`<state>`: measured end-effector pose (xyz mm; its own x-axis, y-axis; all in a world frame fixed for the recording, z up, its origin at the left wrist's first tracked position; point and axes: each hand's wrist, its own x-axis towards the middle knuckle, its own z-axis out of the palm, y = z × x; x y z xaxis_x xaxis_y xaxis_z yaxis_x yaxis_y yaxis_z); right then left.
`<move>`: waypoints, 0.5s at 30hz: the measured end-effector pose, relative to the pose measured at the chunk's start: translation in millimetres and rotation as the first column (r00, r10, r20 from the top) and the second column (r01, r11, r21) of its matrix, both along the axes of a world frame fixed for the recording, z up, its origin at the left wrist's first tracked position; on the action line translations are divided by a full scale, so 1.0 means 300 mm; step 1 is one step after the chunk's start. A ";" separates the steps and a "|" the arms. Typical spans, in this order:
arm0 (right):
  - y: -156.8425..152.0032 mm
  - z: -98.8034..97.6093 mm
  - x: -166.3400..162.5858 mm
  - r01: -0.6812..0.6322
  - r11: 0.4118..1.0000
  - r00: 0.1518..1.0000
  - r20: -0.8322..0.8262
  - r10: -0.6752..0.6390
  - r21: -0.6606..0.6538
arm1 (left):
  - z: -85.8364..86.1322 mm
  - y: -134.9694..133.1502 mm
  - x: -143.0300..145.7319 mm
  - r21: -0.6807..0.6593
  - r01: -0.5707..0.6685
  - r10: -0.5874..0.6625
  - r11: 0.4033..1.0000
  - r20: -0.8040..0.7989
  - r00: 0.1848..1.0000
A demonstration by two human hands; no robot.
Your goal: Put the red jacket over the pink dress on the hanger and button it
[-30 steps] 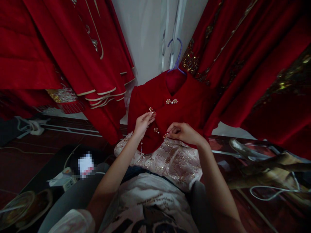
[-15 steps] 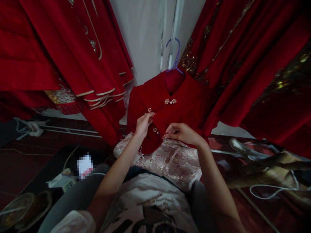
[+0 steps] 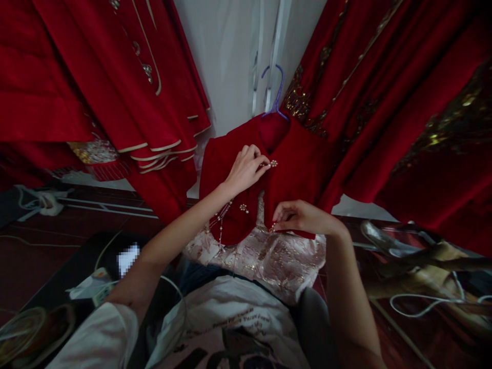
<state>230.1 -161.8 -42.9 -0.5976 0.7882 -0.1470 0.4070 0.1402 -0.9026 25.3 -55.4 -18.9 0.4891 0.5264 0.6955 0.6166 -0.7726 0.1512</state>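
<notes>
A red jacket (image 3: 230,154) hangs on a purple hanger (image 3: 278,97) in front of me. Its lower front is parted, and pale brocade fabric (image 3: 265,256) shows in the gap and lies below it. My left hand (image 3: 248,168) is closed in a pinch on the upper beaded flower clasp (image 3: 273,163) near the neckline. Low on the other front panel, my right hand (image 3: 295,218) pinches a small beaded flower clasp (image 3: 272,228) at the panel's edge. Another flower clasp (image 3: 244,208) sits on the left panel, with a bead tassel (image 3: 221,230) hanging beside it.
Red garments (image 3: 161,102) with pale trim hang at the left, and red garments with gold sequins (image 3: 434,138) at the right. A dark low surface (image 3: 73,256) at the left holds a power strip and other items. White cable (image 3: 415,307) loops at the right.
My left hand has moved up and right from the middle clasp to the upper one. My right hand has shifted slightly right and down with the panel edge, and the jacket's front gap has widened.
</notes>
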 end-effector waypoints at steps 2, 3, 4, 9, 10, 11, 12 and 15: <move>-0.011 0.012 0.009 0.008 1.000 1.000 -0.010 -0.008 -0.007 | 0.015 0.018 0.003 0.028 0.022 -0.020 0.999 -0.085 0.996; -0.016 0.017 0.014 0.013 1.000 1.000 -0.014 -0.014 -0.010 | 0.021 0.026 0.005 0.036 0.042 -0.038 0.998 -0.115 0.993; -0.020 0.021 0.019 0.021 1.000 1.000 -0.015 -0.022 -0.011 | 0.028 0.033 0.005 0.038 0.065 -0.059 0.997 -0.139 0.988; -0.032 0.036 0.042 0.058 0.998 0.998 -0.030 -0.059 -0.009 | 0.062 0.058 0.014 -0.041 0.187 -0.191 0.982 -0.190 0.963; -0.032 0.038 0.045 0.055 0.998 0.998 -0.033 -0.055 -0.007 | 0.068 0.060 0.017 -0.077 0.209 -0.219 0.975 -0.166 0.961; -0.030 0.038 0.046 0.049 0.999 0.998 -0.035 -0.049 0.001 | 0.072 0.061 0.020 -0.118 0.229 -0.243 0.966 -0.121 0.962; -0.029 0.038 0.047 0.046 0.999 0.998 -0.033 -0.045 0.017 | 0.076 0.063 0.023 -0.159 0.249 -0.261 0.955 -0.060 0.964; -0.020 0.032 0.047 0.069 0.992 0.997 -0.025 -0.067 0.107 | 0.085 0.075 0.031 -0.215 0.290 -0.275 0.933 0.097 0.957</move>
<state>244.4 -167.9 -33.1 -0.5440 0.8378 -0.0466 0.3994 0.2097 -0.8925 34.4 -33.0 6.6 0.5983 0.5192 0.6103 0.3613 -0.8546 0.3729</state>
